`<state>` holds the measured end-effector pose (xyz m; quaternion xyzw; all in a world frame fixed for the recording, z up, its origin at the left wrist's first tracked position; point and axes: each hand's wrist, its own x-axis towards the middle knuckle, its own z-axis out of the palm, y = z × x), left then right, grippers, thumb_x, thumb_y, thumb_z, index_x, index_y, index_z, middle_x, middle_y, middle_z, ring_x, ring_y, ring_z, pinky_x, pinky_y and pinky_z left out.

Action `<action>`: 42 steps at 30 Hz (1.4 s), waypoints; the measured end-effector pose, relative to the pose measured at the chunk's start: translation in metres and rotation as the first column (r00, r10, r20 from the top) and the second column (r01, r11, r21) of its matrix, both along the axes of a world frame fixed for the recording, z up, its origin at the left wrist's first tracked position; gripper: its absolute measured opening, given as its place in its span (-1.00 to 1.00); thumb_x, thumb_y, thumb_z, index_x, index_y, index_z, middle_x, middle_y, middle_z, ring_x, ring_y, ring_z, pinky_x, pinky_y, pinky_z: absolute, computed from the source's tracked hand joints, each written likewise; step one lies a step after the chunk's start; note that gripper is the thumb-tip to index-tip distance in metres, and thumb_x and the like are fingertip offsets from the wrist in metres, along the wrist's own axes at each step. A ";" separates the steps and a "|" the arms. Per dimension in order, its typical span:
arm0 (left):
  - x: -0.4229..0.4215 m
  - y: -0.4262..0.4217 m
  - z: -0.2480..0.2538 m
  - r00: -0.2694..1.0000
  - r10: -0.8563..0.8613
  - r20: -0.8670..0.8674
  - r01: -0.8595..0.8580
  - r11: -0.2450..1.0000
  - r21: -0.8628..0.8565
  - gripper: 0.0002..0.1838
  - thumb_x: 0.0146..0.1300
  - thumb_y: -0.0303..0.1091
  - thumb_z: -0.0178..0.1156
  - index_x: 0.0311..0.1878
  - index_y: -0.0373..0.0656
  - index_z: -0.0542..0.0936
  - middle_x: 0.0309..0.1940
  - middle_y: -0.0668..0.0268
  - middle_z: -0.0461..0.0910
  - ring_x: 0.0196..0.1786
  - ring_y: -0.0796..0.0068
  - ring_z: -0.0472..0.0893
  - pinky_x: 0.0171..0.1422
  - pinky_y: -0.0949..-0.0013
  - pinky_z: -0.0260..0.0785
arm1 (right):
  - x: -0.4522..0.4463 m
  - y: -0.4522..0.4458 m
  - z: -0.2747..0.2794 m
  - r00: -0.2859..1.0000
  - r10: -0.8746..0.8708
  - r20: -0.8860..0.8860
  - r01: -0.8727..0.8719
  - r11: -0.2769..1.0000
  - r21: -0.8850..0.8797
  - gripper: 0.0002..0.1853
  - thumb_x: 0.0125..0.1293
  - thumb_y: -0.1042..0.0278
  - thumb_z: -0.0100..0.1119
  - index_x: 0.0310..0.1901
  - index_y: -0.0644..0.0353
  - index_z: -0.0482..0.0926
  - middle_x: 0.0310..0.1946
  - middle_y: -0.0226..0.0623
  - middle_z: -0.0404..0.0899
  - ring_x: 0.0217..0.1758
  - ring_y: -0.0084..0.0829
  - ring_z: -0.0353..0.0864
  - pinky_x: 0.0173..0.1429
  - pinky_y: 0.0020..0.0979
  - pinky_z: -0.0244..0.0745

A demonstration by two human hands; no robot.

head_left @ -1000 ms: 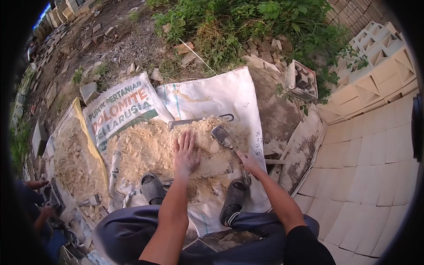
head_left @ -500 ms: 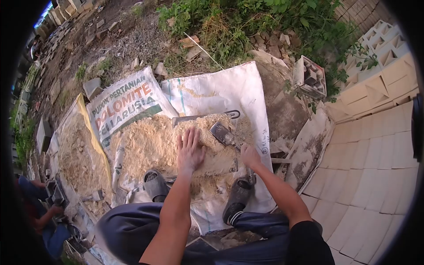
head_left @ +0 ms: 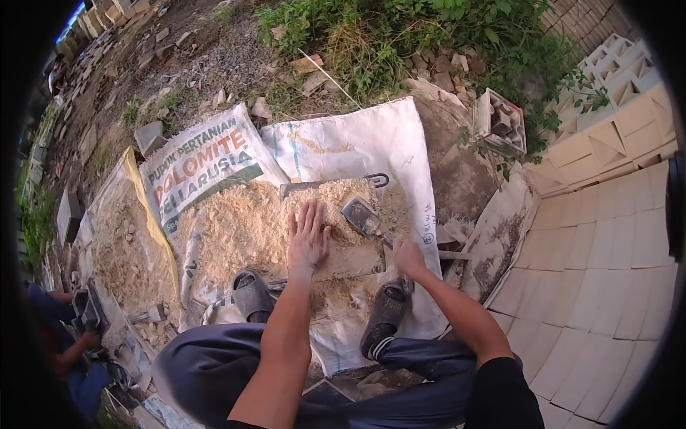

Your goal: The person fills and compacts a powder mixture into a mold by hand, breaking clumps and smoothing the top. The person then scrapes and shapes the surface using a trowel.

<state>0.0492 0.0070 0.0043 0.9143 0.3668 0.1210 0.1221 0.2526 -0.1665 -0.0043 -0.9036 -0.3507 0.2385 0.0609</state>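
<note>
My left hand (head_left: 309, 239) lies flat with its fingers spread on pale, crumbly powder (head_left: 336, 196) heaped over a rectangular metal mould (head_left: 287, 189). A looped metal handle (head_left: 379, 180) sticks out at the mould's far right corner. In my right hand (head_left: 407, 257) is the handle of a small trowel (head_left: 361, 217), its blade resting on or just over the powder to the right of my left hand. Toward my feet, part of the mould's filling (head_left: 354, 262) looks flatter and smoother than the rest.
White sacks (head_left: 357, 132) lie under the mould, with a larger powder pile (head_left: 236, 232) to its left. My sandals (head_left: 386, 314) flank the mould. Stacked pale blocks (head_left: 593, 272) stand at the right, with a patterned block (head_left: 500, 123) farther back. Another person's hand (head_left: 91, 339) shows far left.
The trowel and my right hand have shifted slightly toward me. More of the smooth surface at the mould's near end now shows. My left hand has stayed nearly in place.
</note>
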 end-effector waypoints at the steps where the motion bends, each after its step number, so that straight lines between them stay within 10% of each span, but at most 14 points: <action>1: 0.000 -0.001 0.003 1.000 0.004 -0.003 -0.004 1.000 -0.012 -0.39 0.35 -0.13 -0.19 0.43 -0.08 0.04 0.45 0.29 -0.02 0.50 0.36 -0.08 0.53 0.07 -0.37 | 0.001 -0.003 -0.001 0.997 0.081 0.008 -0.081 0.997 0.009 -0.61 0.31 0.19 -0.21 -0.19 0.40 0.47 -0.36 0.23 0.53 -0.24 0.21 0.53 -0.21 0.08 0.39; 8: -0.002 -0.001 -0.002 1.000 -0.005 -0.003 0.005 1.000 -0.018 -0.40 0.36 -0.14 -0.24 0.44 -0.05 0.00 0.46 0.32 -0.07 0.51 0.39 -0.13 0.53 0.08 -0.38 | -0.005 0.012 0.019 0.999 -0.027 0.043 0.012 0.949 0.315 -0.45 0.33 0.07 -0.33 -0.39 0.40 0.57 -0.31 0.26 0.54 -0.14 0.21 0.53 0.03 -0.01 0.41; 10: 0.000 -0.002 0.000 1.000 -0.002 -0.018 0.001 0.999 -0.034 -0.40 0.36 -0.13 -0.24 0.44 -0.04 -0.01 0.46 0.32 -0.08 0.51 0.39 -0.13 0.54 0.08 -0.39 | -0.007 0.013 0.018 0.986 -0.169 -0.002 0.169 0.985 0.040 -0.45 0.34 0.09 -0.33 -0.48 0.40 0.54 -0.32 0.28 0.53 -0.16 0.22 0.52 0.02 0.01 0.39; 14: 0.001 -0.002 0.004 0.997 0.017 -0.069 -0.018 1.000 -0.015 -0.38 0.37 -0.11 -0.25 0.45 -0.03 -0.04 0.47 0.33 -0.10 0.51 0.37 -0.16 0.54 0.09 -0.43 | -0.005 0.010 0.029 0.989 -0.135 -0.067 0.138 0.989 0.047 -0.48 0.34 0.10 -0.30 -0.46 0.41 0.51 -0.34 0.25 0.54 -0.17 0.22 0.52 0.01 0.02 0.39; 20: 0.000 -0.002 0.001 0.999 0.006 -0.043 -0.006 1.000 -0.012 -0.37 0.35 -0.13 -0.21 0.44 -0.05 -0.04 0.47 0.32 -0.12 0.51 0.35 -0.19 0.54 0.12 -0.44 | 0.008 0.010 0.009 0.921 0.207 0.329 -0.286 0.934 0.215 -0.51 0.33 0.13 -0.27 -0.31 0.49 0.47 -0.35 0.30 0.53 -0.16 0.18 0.54 -0.04 0.00 0.42; 27: 0.001 -0.001 0.005 0.996 0.010 -0.089 -0.012 1.000 -0.019 -0.37 0.37 -0.12 -0.25 0.46 -0.01 -0.08 0.48 0.35 -0.16 0.52 0.37 -0.19 0.54 0.10 -0.46 | -0.006 0.013 0.010 0.990 -0.141 -0.033 0.143 0.986 0.084 -0.45 0.33 0.09 -0.26 -0.43 0.46 0.57 -0.34 0.34 0.52 -0.15 0.21 0.54 0.00 -0.03 0.43; 33: -0.001 -0.002 0.003 0.997 0.004 -0.075 -0.006 1.000 -0.024 -0.37 0.37 -0.12 -0.25 0.46 -0.01 -0.09 0.48 0.33 -0.16 0.51 0.36 -0.18 0.54 0.09 -0.46 | 0.012 0.008 -0.011 0.947 0.200 0.252 -0.257 0.942 0.217 -0.44 0.33 0.06 -0.28 -0.38 0.45 0.56 -0.32 0.32 0.52 -0.14 0.22 0.53 0.02 -0.02 0.41; 38: 0.004 -0.001 0.000 0.998 0.008 -0.061 -0.008 1.000 0.008 -0.37 0.35 -0.12 -0.21 0.45 -0.02 -0.06 0.47 0.33 -0.12 0.51 0.35 -0.18 0.54 0.09 -0.45 | -0.008 0.011 0.011 0.980 -0.195 -0.050 0.196 0.980 0.018 -0.45 0.32 0.03 -0.27 -0.36 0.43 0.56 -0.29 0.33 0.52 -0.11 0.21 0.52 0.02 -0.04 0.43; 42: 0.007 -0.003 0.001 0.996 0.033 -0.081 -0.034 0.999 -0.004 -0.35 0.36 -0.05 -0.23 0.45 -0.05 -0.05 0.47 0.30 -0.12 0.51 0.32 -0.18 0.54 0.08 -0.45 | 0.000 0.008 0.012 0.983 -0.163 -0.086 0.169 0.983 0.067 -0.44 0.32 0.02 -0.27 -0.36 0.43 0.57 -0.29 0.33 0.52 -0.11 0.21 0.52 0.02 -0.03 0.43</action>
